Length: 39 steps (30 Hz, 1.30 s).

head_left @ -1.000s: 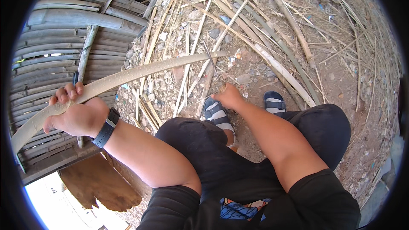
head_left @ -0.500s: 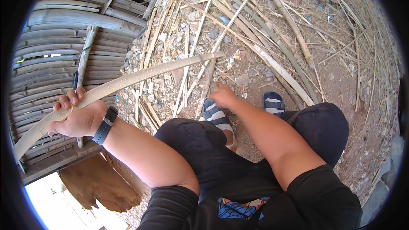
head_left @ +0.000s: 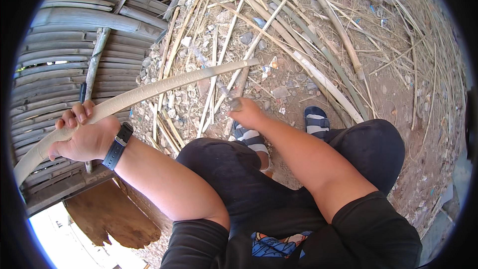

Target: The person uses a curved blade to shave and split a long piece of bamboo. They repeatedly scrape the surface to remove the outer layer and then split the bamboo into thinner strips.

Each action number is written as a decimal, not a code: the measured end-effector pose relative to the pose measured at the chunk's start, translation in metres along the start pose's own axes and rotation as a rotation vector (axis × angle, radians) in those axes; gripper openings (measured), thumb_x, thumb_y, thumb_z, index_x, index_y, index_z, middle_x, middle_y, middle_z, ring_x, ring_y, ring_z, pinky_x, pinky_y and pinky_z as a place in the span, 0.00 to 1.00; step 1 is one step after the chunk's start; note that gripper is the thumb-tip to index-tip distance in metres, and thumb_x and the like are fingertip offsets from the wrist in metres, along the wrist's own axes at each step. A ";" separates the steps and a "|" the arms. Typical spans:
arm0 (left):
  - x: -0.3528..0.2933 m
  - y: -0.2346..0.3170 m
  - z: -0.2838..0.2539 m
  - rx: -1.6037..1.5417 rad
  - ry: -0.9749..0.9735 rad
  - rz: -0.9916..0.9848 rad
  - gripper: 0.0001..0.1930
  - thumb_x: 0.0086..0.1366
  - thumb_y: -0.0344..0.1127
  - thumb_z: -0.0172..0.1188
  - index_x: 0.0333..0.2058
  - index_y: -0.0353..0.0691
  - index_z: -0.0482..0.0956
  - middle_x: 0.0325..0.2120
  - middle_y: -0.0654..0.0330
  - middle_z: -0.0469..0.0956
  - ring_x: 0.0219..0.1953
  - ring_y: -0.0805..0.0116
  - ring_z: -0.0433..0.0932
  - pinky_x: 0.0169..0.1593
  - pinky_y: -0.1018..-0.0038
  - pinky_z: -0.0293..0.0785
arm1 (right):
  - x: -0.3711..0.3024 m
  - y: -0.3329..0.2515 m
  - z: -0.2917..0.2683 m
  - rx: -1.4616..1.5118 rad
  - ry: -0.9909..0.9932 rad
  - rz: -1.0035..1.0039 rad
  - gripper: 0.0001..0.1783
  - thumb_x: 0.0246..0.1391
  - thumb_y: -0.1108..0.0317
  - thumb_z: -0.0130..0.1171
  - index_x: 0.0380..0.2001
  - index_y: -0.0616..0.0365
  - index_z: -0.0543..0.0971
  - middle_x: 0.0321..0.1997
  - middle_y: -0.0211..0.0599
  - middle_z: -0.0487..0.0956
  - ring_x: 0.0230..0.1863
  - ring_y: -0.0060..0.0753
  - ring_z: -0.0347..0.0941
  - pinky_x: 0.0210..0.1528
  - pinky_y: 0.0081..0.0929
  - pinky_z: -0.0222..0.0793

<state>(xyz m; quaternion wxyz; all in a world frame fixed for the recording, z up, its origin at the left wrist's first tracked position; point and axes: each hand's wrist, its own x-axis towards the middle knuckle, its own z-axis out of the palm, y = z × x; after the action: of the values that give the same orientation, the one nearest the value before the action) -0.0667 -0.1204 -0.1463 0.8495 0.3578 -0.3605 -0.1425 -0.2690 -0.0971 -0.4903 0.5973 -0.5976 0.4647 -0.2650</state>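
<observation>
A long pale bamboo strip curves from the left edge toward the middle. My left hand, wearing a dark wristwatch, is closed around it near its lower-left part, thumb beneath and fingers over the top. My right hand is a closed fist below the strip's far end, apart from it. A greyish blurred tool shows at the front of that fist; motion smears its shape, so its kind is unclear. A dark smudge, perhaps a shadow, crosses the strip near its far end.
A slatted bamboo wall stands at the left with an upright pole. Split bamboo lengths, sticks, stones and straw litter the ground ahead. My sandalled feet are below my bent knees. A ragged brown sheet is at the lower left.
My right fist has shifted slightly left and turned, and the greyish tool end now shows at it. The left hand keeps its grip on the strip; the whole view has shifted a little.
</observation>
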 end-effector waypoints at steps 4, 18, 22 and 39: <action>0.005 0.004 -0.003 -0.009 0.023 0.026 0.36 0.61 0.80 0.34 0.26 0.49 0.67 0.16 0.69 0.62 0.15 0.73 0.59 0.21 0.77 0.55 | 0.002 0.019 -0.025 -0.006 -0.079 0.251 0.22 0.50 0.56 0.65 0.45 0.57 0.79 0.36 0.46 0.82 0.38 0.48 0.79 0.44 0.37 0.73; 0.011 0.006 -0.016 -0.038 -0.029 -0.028 0.38 0.57 0.83 0.38 0.28 0.50 0.69 0.17 0.69 0.64 0.16 0.73 0.62 0.22 0.77 0.58 | -0.009 0.004 -0.015 0.213 0.081 0.347 0.23 0.48 0.57 0.66 0.42 0.65 0.78 0.29 0.45 0.81 0.32 0.39 0.80 0.34 0.37 0.73; 0.011 0.009 -0.016 -0.124 -0.135 -0.041 0.38 0.56 0.84 0.39 0.27 0.50 0.71 0.17 0.69 0.66 0.16 0.72 0.63 0.22 0.77 0.59 | 0.004 -0.023 -0.026 0.223 -0.095 0.314 0.27 0.48 0.56 0.67 0.45 0.67 0.77 0.31 0.46 0.81 0.31 0.38 0.79 0.35 0.33 0.73; 0.009 0.004 -0.012 -0.178 -0.270 -0.075 0.39 0.54 0.84 0.42 0.26 0.50 0.75 0.17 0.69 0.67 0.16 0.73 0.62 0.23 0.76 0.57 | 0.008 -0.114 -0.059 -0.057 -0.264 0.059 0.28 0.50 0.55 0.67 0.49 0.61 0.77 0.25 0.39 0.77 0.26 0.35 0.74 0.32 0.35 0.71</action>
<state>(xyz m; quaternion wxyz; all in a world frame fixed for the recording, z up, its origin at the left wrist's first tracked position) -0.0516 -0.1160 -0.1450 0.8158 0.2719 -0.4437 -0.2524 -0.2896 -0.1481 -0.3743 0.6437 -0.6301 0.4065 -0.1531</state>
